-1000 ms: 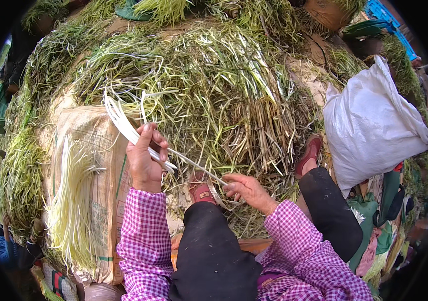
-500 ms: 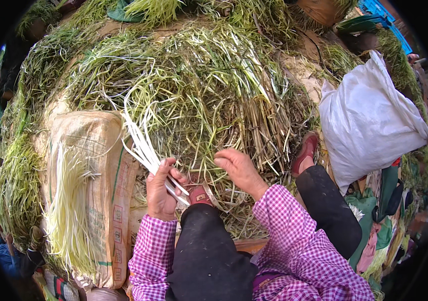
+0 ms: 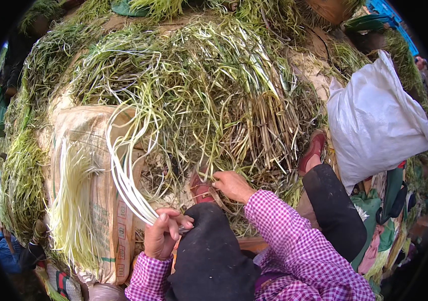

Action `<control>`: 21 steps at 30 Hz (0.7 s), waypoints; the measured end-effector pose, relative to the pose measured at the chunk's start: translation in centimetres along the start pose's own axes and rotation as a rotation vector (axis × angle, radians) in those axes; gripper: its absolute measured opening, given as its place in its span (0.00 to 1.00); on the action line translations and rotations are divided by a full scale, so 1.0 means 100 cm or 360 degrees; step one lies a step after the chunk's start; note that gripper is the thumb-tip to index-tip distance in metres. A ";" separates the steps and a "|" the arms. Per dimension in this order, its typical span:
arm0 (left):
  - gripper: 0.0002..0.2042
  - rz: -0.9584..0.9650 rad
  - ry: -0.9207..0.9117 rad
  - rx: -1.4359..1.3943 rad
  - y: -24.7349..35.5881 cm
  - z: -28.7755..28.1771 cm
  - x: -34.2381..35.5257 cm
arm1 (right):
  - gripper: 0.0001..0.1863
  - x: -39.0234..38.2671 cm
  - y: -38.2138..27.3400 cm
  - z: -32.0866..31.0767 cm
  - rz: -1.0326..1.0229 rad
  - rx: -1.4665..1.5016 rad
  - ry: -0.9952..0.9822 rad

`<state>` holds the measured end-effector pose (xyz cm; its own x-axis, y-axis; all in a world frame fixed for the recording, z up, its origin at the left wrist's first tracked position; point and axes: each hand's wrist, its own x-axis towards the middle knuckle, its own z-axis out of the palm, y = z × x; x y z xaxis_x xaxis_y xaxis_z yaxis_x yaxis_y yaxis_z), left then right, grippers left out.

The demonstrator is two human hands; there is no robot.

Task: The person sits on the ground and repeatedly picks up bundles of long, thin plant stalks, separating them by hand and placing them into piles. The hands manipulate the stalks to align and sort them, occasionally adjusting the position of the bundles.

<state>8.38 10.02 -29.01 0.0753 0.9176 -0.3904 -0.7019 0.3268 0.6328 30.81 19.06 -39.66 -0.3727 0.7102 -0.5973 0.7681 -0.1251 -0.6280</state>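
Note:
Long white-and-pale-green stalks (image 3: 131,188) arch up and left from my left hand (image 3: 166,233), whose fingers are wrapped round their lower ends beside my left knee. My right hand (image 3: 231,185) is bent with fingertips together just right of my red left shoe (image 3: 201,195); whatever is between them is too small to make out. A neat bunch of pale yellow stalks (image 3: 73,200) lies on a tan woven sack (image 3: 108,241) to my left. Beyond my hands spreads a wide tangled heap of green and brown stalks and leaves (image 3: 199,85).
A full white sack (image 3: 379,125) sits at my right, beside my right shoe (image 3: 313,150) and leg. Green bags and cloths (image 3: 372,210) lie below it. More leafy heaps (image 3: 23,185) surround me. A blue crate (image 3: 394,27) stands at the upper right.
My left hand has moved down toward my lap, the stalks now arching over. My right hand has left the stalk it held at the bunch and now rests lower, near the shoe, fingertips together.

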 end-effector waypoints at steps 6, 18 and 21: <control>0.11 0.0356 -0.0198 0.0464 0.004 0.018 0.021 | 0.28 0.028 0.014 -0.020 0.0057 -0.0481 0.0706; 0.12 0.0173 0.0131 -0.0121 -0.011 0.031 0.099 | 0.21 -0.025 0.046 0.030 0.0049 0.0026 0.0498; 0.12 0.0082 0.0175 -0.0118 -0.019 0.031 0.094 | 0.18 0.007 0.037 0.022 0.0017 -0.0230 0.0620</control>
<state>12.60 18.70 -31.75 -0.0374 0.9010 -0.4322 -0.7537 0.2585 0.6042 32.24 17.55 -43.49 -0.1608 0.9219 -0.3524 0.8462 -0.0550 -0.5300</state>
